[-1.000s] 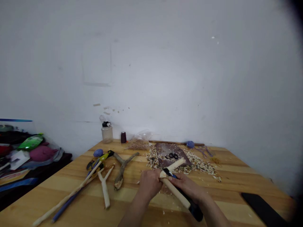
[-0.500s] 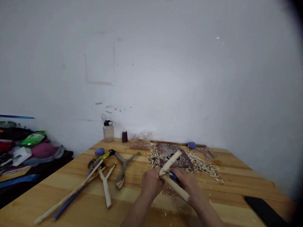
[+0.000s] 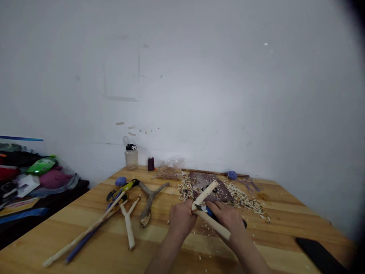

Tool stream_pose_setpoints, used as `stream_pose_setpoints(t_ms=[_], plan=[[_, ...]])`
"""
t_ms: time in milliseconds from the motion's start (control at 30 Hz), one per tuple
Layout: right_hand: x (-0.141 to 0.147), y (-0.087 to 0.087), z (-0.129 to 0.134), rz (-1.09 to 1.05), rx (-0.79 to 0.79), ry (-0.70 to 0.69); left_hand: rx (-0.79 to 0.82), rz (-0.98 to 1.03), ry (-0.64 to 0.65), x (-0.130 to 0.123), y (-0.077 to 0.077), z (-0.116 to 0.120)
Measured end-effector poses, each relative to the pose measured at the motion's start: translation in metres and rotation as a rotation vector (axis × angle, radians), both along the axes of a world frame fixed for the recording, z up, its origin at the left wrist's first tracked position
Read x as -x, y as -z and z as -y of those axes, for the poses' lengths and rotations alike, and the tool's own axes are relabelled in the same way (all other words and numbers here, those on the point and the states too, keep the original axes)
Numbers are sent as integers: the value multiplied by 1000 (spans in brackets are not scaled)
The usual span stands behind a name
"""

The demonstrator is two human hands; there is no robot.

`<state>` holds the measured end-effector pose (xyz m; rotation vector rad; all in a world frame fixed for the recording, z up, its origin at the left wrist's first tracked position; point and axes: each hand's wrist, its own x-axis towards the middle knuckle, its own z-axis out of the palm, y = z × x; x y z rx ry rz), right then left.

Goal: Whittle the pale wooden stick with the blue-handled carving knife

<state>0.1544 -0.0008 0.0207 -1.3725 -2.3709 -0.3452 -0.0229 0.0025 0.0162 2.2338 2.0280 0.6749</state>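
My left hand [image 3: 181,219] is shut around the fork of a peeled, pale wooden Y-shaped branch [image 3: 209,209], one arm pointing to the far side and the other to the near right. My right hand [image 3: 226,220] grips a carving knife [image 3: 211,213] with a blue and black handle. Its short blade [image 3: 200,207] lies against the wood at the fork, close to my left thumb. The handle's butt end pokes out past my right hand, and most of the grip is hidden by my fingers.
Wood shavings surround a dark brown board [image 3: 211,186] on the wooden table [image 3: 71,232]. To the left lie a forked branch [image 3: 148,203], a peeled fork [image 3: 128,224], long sticks and a yellow-black tool [image 3: 129,185]. A bottle [image 3: 131,158] stands by the wall; a black slab [image 3: 318,251] lies right.
The knife handle has swung from pointing towards me to pointing right, and the blade now sits at the fork. The view has tilted slightly, and the branch stays in my left hand.
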Motion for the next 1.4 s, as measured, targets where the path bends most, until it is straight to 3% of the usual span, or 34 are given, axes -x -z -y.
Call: stream_pose_setpoints(t_ms=[333,500,767,867,1067,1200,1300,1400], plan=[[8,9,3,-31,91,93,1,-69,5,6,2,-4],[21,19,0,-146,154,144,20,-126,17,10,-1,-5],[20,25,-2,-252,189,138,11,-105,28,2,3,-4],[18,23,-1,-389,261,67,16,-114,48,-2,4,-3],[24,17,0,-804,448,-285,20,-19,7,-10,6,0],[23,22,-3,-916,592,-323,13,-2,13,-8,3,2],[17,25,-6,-883,482,-294,6,27,-4,-4,0,2],[10,23,-7,-694,299,-215,-6,40,-33,-1,-3,3]])
